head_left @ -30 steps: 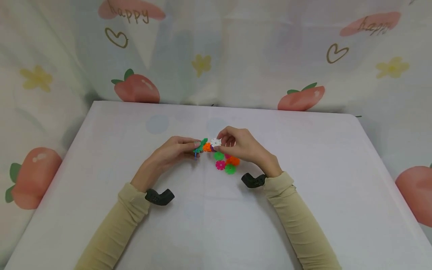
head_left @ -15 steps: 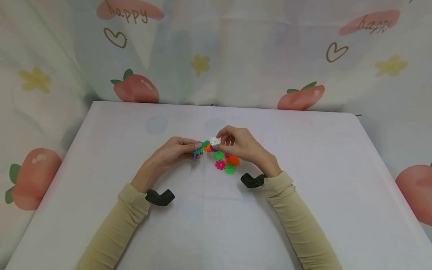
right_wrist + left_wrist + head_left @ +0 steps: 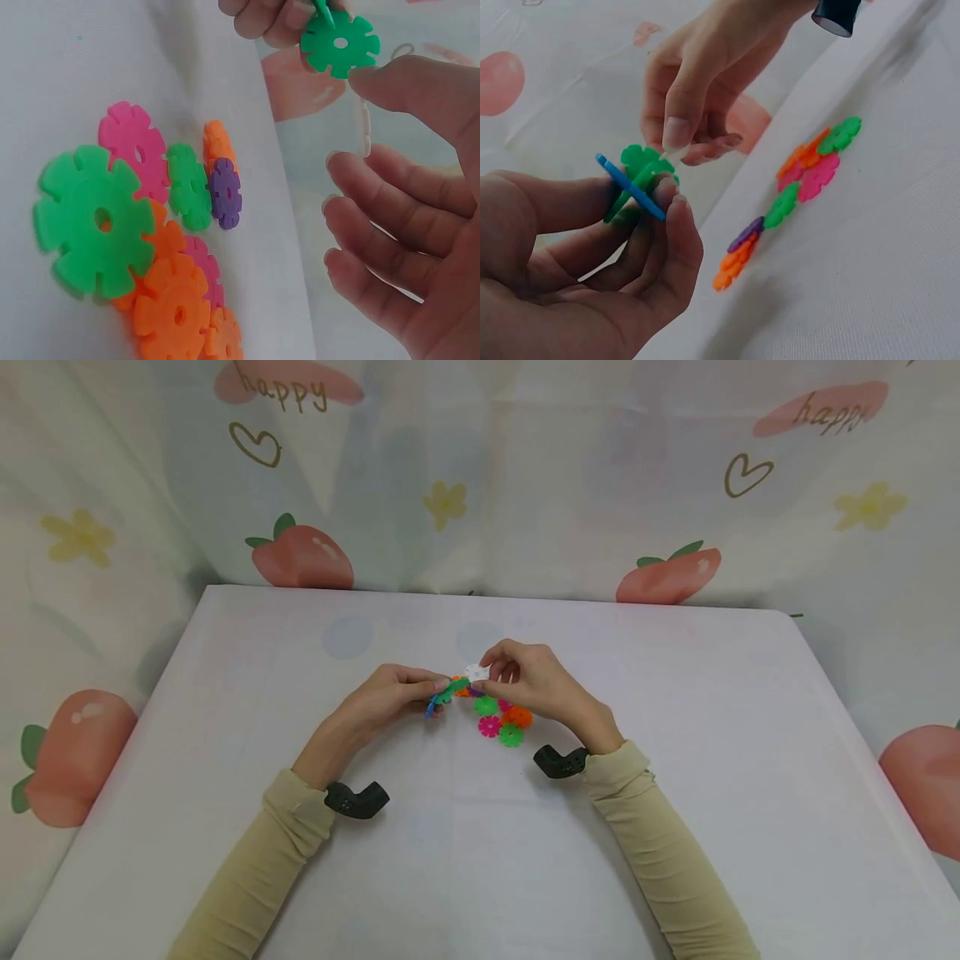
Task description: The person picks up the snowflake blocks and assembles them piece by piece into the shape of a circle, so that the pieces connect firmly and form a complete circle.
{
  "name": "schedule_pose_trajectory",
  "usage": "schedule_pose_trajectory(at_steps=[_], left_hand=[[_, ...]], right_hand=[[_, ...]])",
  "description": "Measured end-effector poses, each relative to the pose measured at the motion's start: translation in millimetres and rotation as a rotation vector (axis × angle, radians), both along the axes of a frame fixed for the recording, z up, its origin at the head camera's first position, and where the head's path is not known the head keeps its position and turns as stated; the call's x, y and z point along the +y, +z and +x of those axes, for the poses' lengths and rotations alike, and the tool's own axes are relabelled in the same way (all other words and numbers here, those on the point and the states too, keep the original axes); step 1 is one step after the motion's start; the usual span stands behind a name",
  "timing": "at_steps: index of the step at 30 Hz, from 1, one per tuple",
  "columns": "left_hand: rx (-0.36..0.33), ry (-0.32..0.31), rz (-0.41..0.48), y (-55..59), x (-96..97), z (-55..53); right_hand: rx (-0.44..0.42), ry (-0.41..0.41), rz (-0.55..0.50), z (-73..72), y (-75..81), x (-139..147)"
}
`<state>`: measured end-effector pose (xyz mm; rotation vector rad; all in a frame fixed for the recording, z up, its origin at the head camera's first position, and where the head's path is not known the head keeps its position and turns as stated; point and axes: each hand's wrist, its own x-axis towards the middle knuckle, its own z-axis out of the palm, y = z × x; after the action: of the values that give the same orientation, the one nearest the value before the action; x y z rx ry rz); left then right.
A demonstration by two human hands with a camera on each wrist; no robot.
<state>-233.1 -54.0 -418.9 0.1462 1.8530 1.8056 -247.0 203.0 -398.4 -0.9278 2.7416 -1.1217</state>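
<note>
Pinching a white disc point(image 3: 477, 672) between thumb and forefinger, the right hand point(image 3: 540, 675) hangs over the table point(image 3: 450, 868), its other three fingers loosely bent. Facing it, the left hand point(image 3: 390, 689) has its thumb and fingers curled round a green disc point(image 3: 339, 58) and a blue disc point(image 3: 630, 186). The blue one shows edge-on in the left wrist view, slanting across the green. In the right wrist view the white disc also shows edge-on, close to the green disc's notched rim; I cannot tell whether the two are slotted together or merely near. Only a narrow gap parts the fingertips of the two hands.

Loose discs point(image 3: 517, 717) in orange, pink, green and purple lie on the table under and in front of the right hand, touching or overlapping one another, the orange and purple ones at the far end lying behind the held pieces in the head view.

The table's back edge runs a short way beyond the hands, with a printed curtain point(image 3: 540, 493) behind it. Both side edges are well apart from the hands, leaving broad stretches of white surface outside each forearm and toward the person. Between the cuffs, a black wrist piece point(image 3: 357, 800) on the left and another point(image 3: 560, 762) on the right jut inward, well apart from each other.
</note>
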Motion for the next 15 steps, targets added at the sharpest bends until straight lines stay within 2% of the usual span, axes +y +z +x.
schedule_pose_trajectory(at_steps=[6, 15], left_hand=[[-0.007, 0.052, -0.005, -0.5, 0.7, -0.7], [0.001, 0.034, -0.002, -0.7, 1.4, 0.3]], right_hand=[[-0.022, -0.008, -0.001, -0.4, -0.3, 0.2], [-0.021, -0.001, -0.011, -0.5, -2.4, -1.3]])
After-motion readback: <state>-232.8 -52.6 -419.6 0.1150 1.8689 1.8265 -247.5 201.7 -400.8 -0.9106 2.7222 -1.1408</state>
